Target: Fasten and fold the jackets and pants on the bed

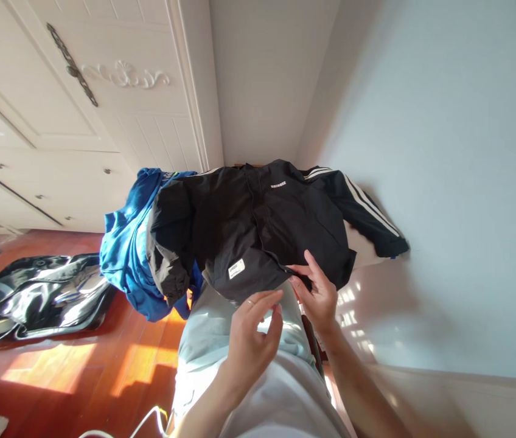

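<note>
A black jacket [230, 225] with white sleeve stripes and a white label near its hem lies spread out in front of me, its front closure running down the middle. My right hand [319, 292] is at the bottom of that closure, thumb and fingers at the hem edge, the other fingers spread. Just below the hem, my left hand [258, 328] is curled with thumb and fingertips near each other and a ring on one finger; whether it holds anything small is hard to see. Blue clothing [130, 243] lies beside and partly under the jacket's left sleeve.
White cabinets [143, 121] stand at the left and back, and a pale wall [459, 182] rises on the right. A shiny black bag [57, 295] lies on the wooden floor [143, 365] at left. A white cable [148, 417] is near the bottom edge.
</note>
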Demonstrator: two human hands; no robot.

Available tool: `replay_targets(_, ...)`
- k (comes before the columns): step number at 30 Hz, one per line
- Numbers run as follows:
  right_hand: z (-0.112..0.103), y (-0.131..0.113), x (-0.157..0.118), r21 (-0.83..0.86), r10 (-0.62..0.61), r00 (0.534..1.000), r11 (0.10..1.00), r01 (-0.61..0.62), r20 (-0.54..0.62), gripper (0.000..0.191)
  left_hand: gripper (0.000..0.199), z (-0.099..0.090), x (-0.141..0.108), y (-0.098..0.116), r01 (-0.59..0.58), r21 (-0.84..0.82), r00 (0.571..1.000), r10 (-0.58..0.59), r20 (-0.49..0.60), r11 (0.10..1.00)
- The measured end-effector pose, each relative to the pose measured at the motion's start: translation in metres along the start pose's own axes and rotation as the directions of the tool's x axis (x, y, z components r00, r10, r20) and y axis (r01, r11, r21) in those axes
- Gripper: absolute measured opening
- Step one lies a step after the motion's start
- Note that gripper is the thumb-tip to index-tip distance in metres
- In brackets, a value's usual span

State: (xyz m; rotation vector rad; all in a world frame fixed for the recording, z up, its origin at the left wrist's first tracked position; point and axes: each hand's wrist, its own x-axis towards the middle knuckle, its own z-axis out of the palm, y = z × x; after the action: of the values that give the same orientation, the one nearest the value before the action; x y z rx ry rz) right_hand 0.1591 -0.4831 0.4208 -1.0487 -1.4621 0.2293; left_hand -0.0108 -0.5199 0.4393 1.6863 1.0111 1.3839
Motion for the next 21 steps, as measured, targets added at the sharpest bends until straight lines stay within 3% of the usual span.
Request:
replay_targets(2,0.0,0.001,0.002,-0.023,-0.092,0.995,0.995,0.093,0.027,0.064,0.042,-0.005,0.014,-0.005,-0.215,0.204,0.971,0.232,-0.064,0.955)
replay_targets(3,0.001,0.002,0.003,-0.04,-0.142,0.989,0.989,0.143,0.038,0.065,0.05,-0.006,0.024,-0.009,-0.311,0.288,0.941,0.336,-0.044,0.906)
replay_targets(5,0.001,0.002,0.006,-0.079,-0.241,0.969,0.967,0.244,0.05,0.068,0.061,-0.008,0.045,-0.017,-0.468,0.384,0.875,0.478,0.076,0.796)
replay_targets(7,0.002,0.001,0.008,-0.097,-0.319,0.946,0.941,0.323,0.056,0.07,0.064,-0.007,0.063,-0.024,-0.571,0.394,0.818,0.543,0.191,0.72)
replay_targets(9,0.004,0.0,0.01,-0.095,-0.352,0.934,0.93,0.356,0.053,0.069,0.061,-0.004,0.074,-0.029,-0.61,0.377,0.791,0.568,0.228,0.697)
replay_targets(15,0.015,0.001,0.009,-0.012,-0.278,0.961,0.961,0.277,-0.014,0.049,0.058,0.004,0.072,-0.03,-0.574,0.388,0.812,0.562,0.156,0.721)
replay_targets(21,0.019,0.004,0.005,-0.045,-0.286,0.958,0.957,0.287,0.03,0.046,0.053,0.004,0.071,-0.033,-0.592,0.414,0.795,0.584,0.162,0.691)
